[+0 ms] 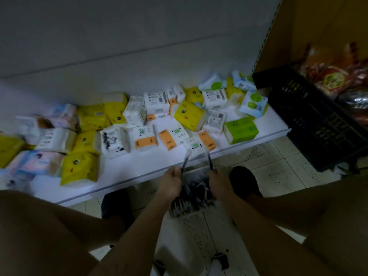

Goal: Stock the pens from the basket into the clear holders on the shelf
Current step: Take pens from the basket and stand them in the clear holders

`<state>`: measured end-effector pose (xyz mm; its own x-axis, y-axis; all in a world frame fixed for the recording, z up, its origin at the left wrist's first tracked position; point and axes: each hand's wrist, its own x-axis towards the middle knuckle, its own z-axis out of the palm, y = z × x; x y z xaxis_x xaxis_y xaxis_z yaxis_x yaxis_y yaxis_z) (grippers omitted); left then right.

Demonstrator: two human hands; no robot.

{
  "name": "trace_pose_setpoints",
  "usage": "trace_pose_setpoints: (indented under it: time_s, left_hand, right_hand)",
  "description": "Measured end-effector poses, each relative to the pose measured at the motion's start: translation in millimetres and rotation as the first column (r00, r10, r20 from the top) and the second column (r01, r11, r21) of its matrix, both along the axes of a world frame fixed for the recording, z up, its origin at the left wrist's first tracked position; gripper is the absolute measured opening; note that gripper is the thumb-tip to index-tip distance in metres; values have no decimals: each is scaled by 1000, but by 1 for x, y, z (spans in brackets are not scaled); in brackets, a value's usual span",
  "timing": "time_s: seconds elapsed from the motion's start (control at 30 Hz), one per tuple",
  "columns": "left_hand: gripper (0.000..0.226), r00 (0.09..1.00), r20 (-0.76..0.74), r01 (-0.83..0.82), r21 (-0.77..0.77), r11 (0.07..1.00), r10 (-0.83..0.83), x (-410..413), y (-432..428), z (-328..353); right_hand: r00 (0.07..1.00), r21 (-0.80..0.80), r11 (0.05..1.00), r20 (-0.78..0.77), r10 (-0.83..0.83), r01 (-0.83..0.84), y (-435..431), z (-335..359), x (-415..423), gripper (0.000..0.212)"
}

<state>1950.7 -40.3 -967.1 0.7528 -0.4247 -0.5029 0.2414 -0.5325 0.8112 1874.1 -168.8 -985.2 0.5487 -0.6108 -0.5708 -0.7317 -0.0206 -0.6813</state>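
A basket (192,211) full of several dark pens sits on the floor between my feet, below the front edge of the low white shelf (127,170). My left hand (169,185) grips one dark pen (185,161) that points up toward the shelf. My right hand (220,184) grips another dark pen (209,161), also pointing up. Both hands hover just above the basket. No clear holders show in this view.
Several tissue packs (189,114), yellow, white, orange and green, lie scattered across the shelf. A black plastic crate (310,120) stands at the right with red snack bags (334,76) behind it. My dark shoes (244,180) rest on the tiled floor.
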Motion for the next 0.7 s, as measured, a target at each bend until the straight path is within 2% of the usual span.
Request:
trace_pose_setpoints:
  time_s: [0.07, 0.13, 0.23, 0.33, 0.47, 0.57, 0.7]
  left_hand:
    - [31, 999, -2, -36, -131, 991, 37, 1, 1, 23]
    - [24, 998, 21, -49, -243, 969, 56, 4, -1, 43]
    - [21, 996, 59, -37, -327, 944, 59, 10, -1, 73]
    - [20, 987, 131, -45, -342, 939, 95, 21, 0, 108]
    - [23, 948, 291, -14, -374, 927, 132, 33, 7, 160]
    - [20, 903, 406, 46, -423, 905, 144, 38, 11, 199]
    - [16, 880, 439, 68, -497, 865, 183, 43, 15, 250]
  right_hand:
    - [979, -65, 997, 201, -16, 30, 8, 17, 7, 31]
    - [948, -80, 997, 320, 7, 19, 16, 38, 12, 30]
    - [900, 98, 995, 429, -75, 36, 24, 72, 22, 24]
    - [841, 214, 977, 527, -120, 5, 29, 106, 31, 22]
    - [783, 151, 985, 621, -31, -81, 30, 154, 42, 17]
    - [688, 81, 986, 724, 40, -142, 35, 191, 46, 23]
    - [561, -59, 991, 819, 116, -117, 41, 245, 53, 27]
